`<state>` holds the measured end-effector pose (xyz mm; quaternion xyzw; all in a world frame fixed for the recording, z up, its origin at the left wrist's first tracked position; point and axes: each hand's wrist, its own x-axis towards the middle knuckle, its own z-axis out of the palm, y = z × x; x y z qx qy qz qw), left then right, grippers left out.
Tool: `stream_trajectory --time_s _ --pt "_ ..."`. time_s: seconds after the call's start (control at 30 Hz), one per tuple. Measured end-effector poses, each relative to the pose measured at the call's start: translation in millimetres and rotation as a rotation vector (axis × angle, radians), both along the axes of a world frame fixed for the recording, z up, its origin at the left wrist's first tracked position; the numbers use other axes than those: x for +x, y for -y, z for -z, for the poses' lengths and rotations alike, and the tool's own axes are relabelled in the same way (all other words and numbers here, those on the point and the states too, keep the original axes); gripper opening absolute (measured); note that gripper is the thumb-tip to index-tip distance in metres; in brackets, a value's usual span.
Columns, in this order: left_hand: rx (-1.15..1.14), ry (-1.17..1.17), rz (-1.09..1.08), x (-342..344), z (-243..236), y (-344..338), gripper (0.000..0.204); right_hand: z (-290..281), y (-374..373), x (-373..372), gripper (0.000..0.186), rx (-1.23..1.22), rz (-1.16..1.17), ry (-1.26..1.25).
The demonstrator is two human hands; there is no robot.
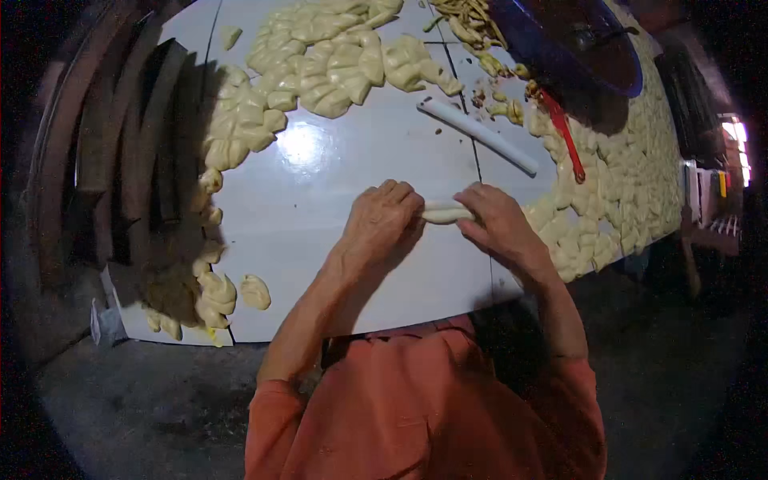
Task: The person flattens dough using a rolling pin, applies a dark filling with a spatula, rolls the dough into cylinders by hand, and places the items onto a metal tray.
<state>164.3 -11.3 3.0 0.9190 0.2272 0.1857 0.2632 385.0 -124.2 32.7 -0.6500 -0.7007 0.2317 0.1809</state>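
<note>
Strip [446, 212] of pale dough, held at both ends

The left hand [388, 210] curls its fingers over the strip's left end, and the right hand [491, 216] pinches the other end narrowly between thumb and fingers. Only the middle shows, with a crease along its length; both tips are hidden. To handle it well, I would keep the pressure light and even, hold the two ends level, and work from the middle outward so that it does not thin or tear at one spot.

The strip lies directly between the hands, touching both, toward the near edge of the worktop [280, 216] and a little right of its middle. Beyond the right hand, a white rod [478, 136] slants toward the right edge, and just past it is a red tool [566, 140]. Dough pieces [608, 192] crowd that edge; more pieces [332, 68] lie toward the far edge. A purple bowl [638, 80] stands at the far right corner. One loose piece [256, 292] sits near the near left corner.
</note>
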Motion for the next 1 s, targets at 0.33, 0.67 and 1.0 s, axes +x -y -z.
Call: stream_trajectory --time_s 0.33,0.67,1.0 --pt "-0.257 -0.049 -0.112 -58 -47 14 0.014 -61 -26 -36 0.045 -0.176 -0.018 -0.172" --pt "0.267 0.069 -0.398 -252 -188 -24 0.027 -195 -161 -189 0.039 0.189 -0.451 -0.108" --pt "0.685 0.05 -0.779 -460 -315 -140 0.025 -318 -356 -429 0.023 0.499 -0.666 0.035"
